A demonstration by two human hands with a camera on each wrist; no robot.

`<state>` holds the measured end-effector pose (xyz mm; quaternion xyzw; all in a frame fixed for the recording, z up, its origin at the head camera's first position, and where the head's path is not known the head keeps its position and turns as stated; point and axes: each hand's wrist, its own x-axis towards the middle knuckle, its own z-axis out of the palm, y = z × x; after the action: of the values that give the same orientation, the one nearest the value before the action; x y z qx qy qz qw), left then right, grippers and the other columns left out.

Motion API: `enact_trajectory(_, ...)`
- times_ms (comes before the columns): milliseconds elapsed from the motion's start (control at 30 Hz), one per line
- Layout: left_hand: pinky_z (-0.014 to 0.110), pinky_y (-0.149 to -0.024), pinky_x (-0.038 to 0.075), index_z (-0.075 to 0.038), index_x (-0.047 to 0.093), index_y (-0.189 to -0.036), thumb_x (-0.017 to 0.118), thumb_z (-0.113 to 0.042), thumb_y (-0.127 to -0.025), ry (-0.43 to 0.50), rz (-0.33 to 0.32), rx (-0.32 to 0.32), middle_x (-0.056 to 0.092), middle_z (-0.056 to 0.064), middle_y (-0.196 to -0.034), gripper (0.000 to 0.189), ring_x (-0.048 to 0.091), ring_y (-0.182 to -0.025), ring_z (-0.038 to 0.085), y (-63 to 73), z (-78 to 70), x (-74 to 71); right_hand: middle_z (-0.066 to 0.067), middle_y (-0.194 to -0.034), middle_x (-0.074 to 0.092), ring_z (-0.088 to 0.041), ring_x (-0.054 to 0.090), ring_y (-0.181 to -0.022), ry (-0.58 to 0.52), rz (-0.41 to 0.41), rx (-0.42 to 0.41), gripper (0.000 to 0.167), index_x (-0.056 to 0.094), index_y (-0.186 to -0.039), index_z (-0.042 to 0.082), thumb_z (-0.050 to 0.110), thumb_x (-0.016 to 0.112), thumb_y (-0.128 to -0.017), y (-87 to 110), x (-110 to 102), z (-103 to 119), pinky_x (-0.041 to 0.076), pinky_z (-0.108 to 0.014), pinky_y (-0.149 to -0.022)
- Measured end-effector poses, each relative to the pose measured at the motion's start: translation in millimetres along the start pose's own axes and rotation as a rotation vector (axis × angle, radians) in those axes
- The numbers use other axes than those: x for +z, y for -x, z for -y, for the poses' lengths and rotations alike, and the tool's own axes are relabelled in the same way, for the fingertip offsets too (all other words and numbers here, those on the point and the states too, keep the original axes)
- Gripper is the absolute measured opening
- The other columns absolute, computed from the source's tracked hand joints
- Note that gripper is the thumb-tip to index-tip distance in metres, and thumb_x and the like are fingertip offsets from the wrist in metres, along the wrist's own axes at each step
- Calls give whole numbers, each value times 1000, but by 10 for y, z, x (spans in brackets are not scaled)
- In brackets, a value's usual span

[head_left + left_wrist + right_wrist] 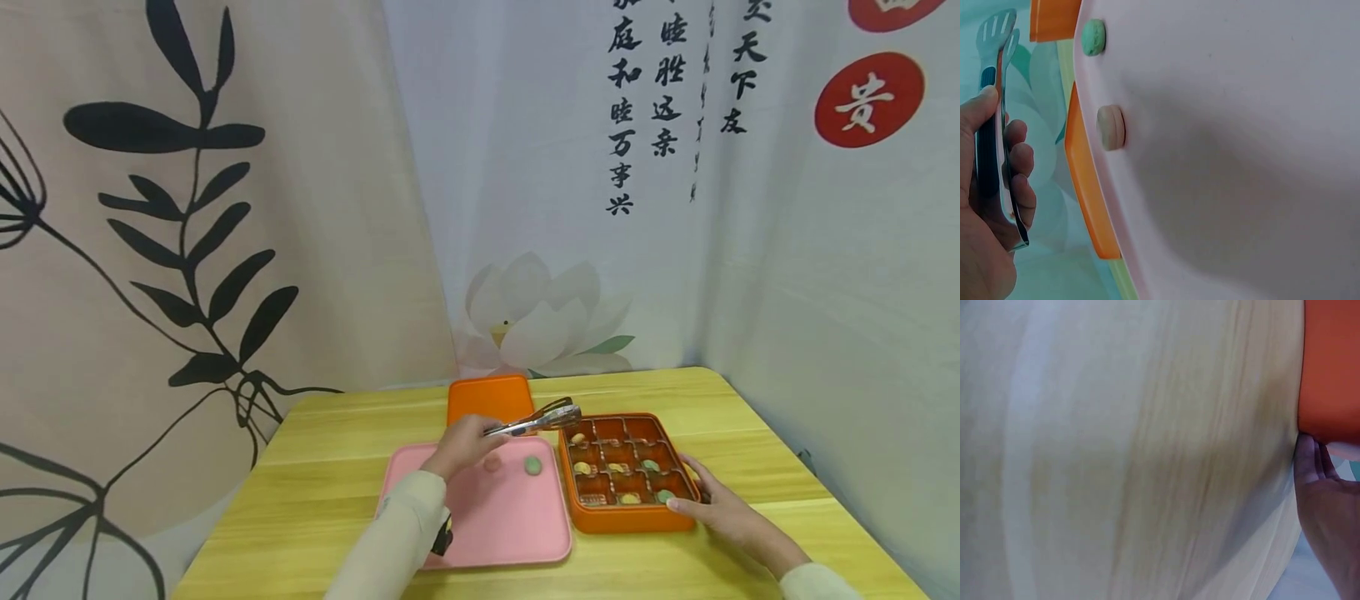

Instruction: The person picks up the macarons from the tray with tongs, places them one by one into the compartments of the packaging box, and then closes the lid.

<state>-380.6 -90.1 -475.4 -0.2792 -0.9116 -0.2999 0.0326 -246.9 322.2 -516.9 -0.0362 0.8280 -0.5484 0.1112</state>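
Note:
My left hand (pixel 463 446) holds a pair of metal serving tongs (pixel 536 420) with dark grips, thumb on one arm and fingers round the other. The slotted tong heads hold nothing; they hover near the divided box's left back corner. Below lies a pink tray (pixel 510 537) with a pink macaron (pixel 1110 127) and a green macaron (pixel 1093 37) near its far edge. To the tray's right stands an orange box (pixel 633 522) with a compartmented insert holding several macarons, yellow and green among them. My right hand (pixel 723 507) grips that box by its right front corner, thumb over the rim.
An orange lid (pixel 491 397) lies behind the tray, partly hidden by the left hand. Everything rests on a wood-grain table (pixel 300 500). A printed curtain (pixel 337 208) hangs right behind the table and along its right side.

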Motion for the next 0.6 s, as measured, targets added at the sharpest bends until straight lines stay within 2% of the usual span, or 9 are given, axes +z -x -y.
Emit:
enact_trajectory(133, 29, -62, 44, -14, 74, -89, 71, -29, -93, 72, -6, -19, 58, -8, -71, 15, 50, -64, 11, 68, 70, -48, -38, -138, 40, -44, 50, -123, -1, 3, -5, 89, 0, -157, 2, 22, 64, -98, -9, -5, -25, 31, -66, -102)
enact_trajectory(300, 26, -51, 42, -8, 75, -95, 70, -25, -94, 207, 21, -91, 55, -5, -67, 18, 47, -54, 10, 194, 191, -132, -34, -135, 45, -41, 52, -119, 27, -5, 0, 89, 1, -157, 4, 23, 65, -98, -5, -4, -22, 32, -65, -101)
enact_trajectory(367, 25, -50, 42, -5, 74, -95, 69, -25, -95, 252, 27, -120, 55, -3, -69, 20, 46, -54, 10, 247, 247, -167, -33, -134, 45, -41, 52, -119, 28, -7, 3, 90, 1, -157, 5, 23, 65, -97, 2, -2, -20, 32, -66, -101)
enact_trajectory(600, 26, -51, 40, 1, 69, -89, 68, -28, -95, 310, 42, -177, 59, 7, -73, 30, 44, -54, 12, 449, 460, -299, -35, -136, 42, -42, 51, -121, 26, -3, 6, 90, -1, -158, 6, 24, 64, -98, 2, -3, -26, 31, -67, -101)
